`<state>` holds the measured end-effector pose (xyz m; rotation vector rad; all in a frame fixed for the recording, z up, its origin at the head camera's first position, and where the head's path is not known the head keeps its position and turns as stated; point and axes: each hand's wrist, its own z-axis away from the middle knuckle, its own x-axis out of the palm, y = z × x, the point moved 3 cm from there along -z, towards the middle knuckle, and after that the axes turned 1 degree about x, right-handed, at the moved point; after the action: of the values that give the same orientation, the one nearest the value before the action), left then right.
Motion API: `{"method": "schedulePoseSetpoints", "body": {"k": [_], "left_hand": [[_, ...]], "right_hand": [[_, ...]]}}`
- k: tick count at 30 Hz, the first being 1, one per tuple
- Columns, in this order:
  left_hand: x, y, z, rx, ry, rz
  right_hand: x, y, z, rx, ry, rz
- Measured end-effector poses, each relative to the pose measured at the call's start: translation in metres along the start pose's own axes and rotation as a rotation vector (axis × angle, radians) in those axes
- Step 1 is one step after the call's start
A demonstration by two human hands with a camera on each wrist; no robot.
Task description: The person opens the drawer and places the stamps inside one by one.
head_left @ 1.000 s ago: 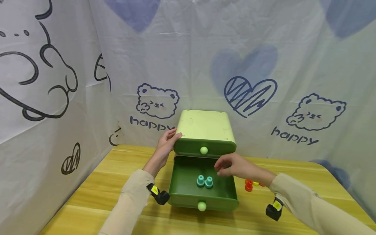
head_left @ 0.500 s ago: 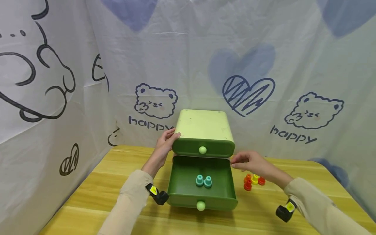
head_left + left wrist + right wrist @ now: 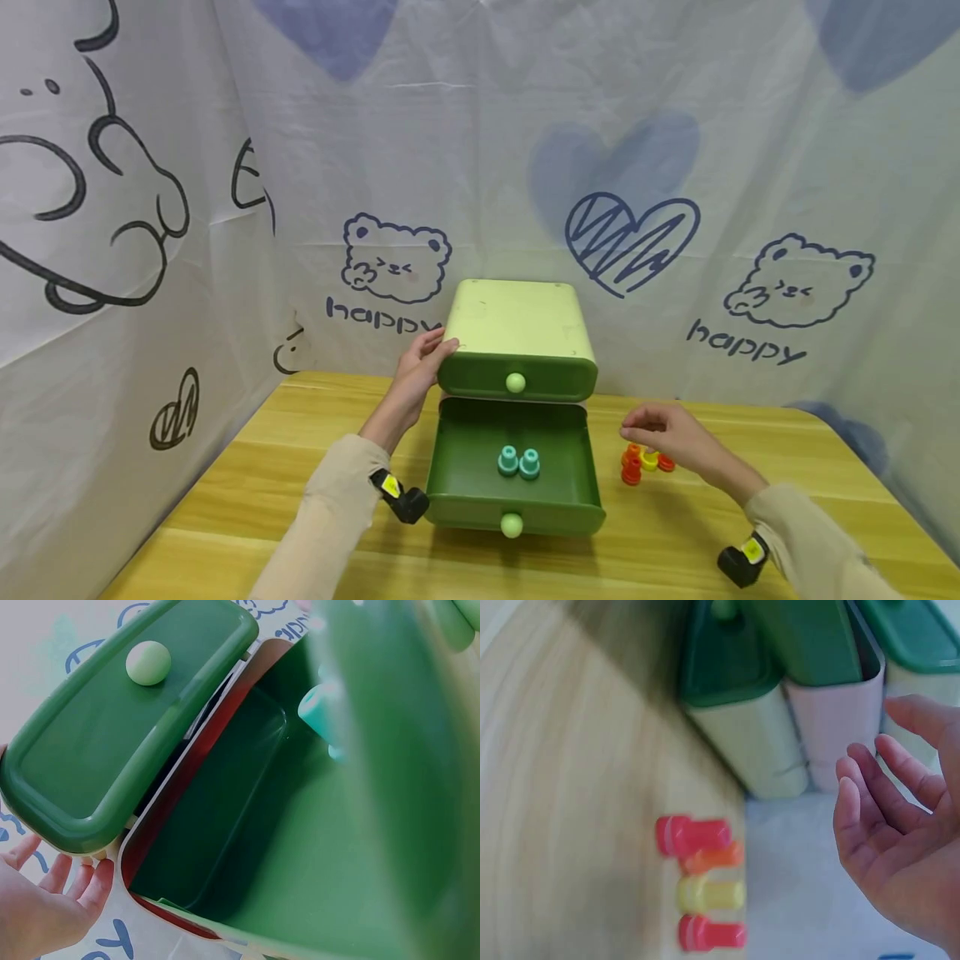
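Note:
My left hand (image 3: 415, 371) grips the left side of a small drawer cabinet (image 3: 521, 317) with a pale yellow-green top, its thumb on the upper front corner. The dark green upper drawer (image 3: 120, 712) is closed, with a round pale knob (image 3: 515, 382). Below it, the lower drawer (image 3: 480, 504) is pulled out toward me. Two teal peg-shaped pieces (image 3: 507, 461) stand side by side in it. My right hand (image 3: 675, 437) holds nothing and hovers above red, orange and yellow peg-shaped pieces (image 3: 712, 895) on the table, fingers loosely bent.
The wooden table (image 3: 300, 500) carries the cabinet in the middle and the coloured pieces to its right. A white cloth (image 3: 480, 167) printed with hearts and bears hangs behind and on the left.
My right hand has moved right, from over the open lower drawer to above the red, orange and yellow pieces. My left hand stays on the cabinet.

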<state>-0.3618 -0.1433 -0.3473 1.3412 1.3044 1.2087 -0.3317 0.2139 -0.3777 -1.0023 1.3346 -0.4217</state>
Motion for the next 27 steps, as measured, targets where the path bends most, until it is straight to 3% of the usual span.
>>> {"method": "schedulePoseSetpoints", "body": {"k": [10, 19, 27], "left_hand": [[0.000, 0.001, 0.001, -0.002, -0.003, -0.008], [0.000, 0.000, 0.001, -0.003, 0.004, 0.006], [0.001, 0.001, 0.002, 0.003, 0.010, 0.005]], "right_hand": [[0.006, 0.042, 0.006, 0.068, 0.160, 0.106], [0.015, 0.057, 0.009, 0.022, 0.184, 0.155], [0.024, 0.068, 0.010, 0.066, 0.206, 0.138]]}}
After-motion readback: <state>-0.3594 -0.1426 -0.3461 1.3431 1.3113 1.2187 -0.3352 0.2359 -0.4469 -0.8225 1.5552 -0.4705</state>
